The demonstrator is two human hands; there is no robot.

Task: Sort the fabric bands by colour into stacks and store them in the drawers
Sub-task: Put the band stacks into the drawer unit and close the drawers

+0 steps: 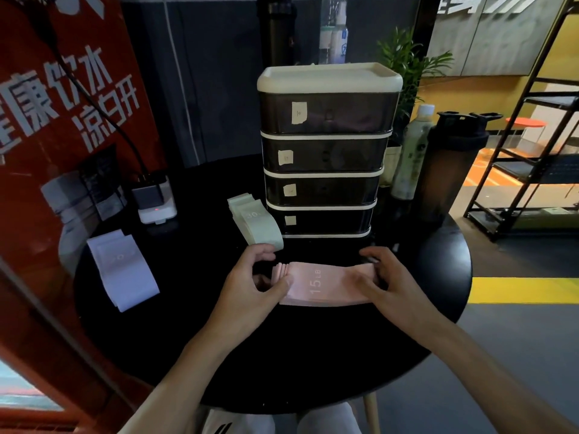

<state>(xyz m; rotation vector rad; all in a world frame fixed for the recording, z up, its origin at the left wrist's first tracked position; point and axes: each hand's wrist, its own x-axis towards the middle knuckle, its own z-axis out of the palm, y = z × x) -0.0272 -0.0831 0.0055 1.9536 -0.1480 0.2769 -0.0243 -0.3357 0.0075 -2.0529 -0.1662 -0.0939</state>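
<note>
A stack of pink fabric bands marked "15 LB" lies on the round black table in front of the drawer unit. My left hand holds the stack's left end, thumb at its edge and fingers curled over the far side. Its right end is gripped by my right hand. A pale green stack lies left of the drawers. Further left is a lilac stack. All the dark drawers with paper labels are closed.
A white charger block with a cable stands at the back left beside a red banner. A green drink bottle and a dark shaker bottle stand right of the drawers. A black shelf rack rises beyond the table.
</note>
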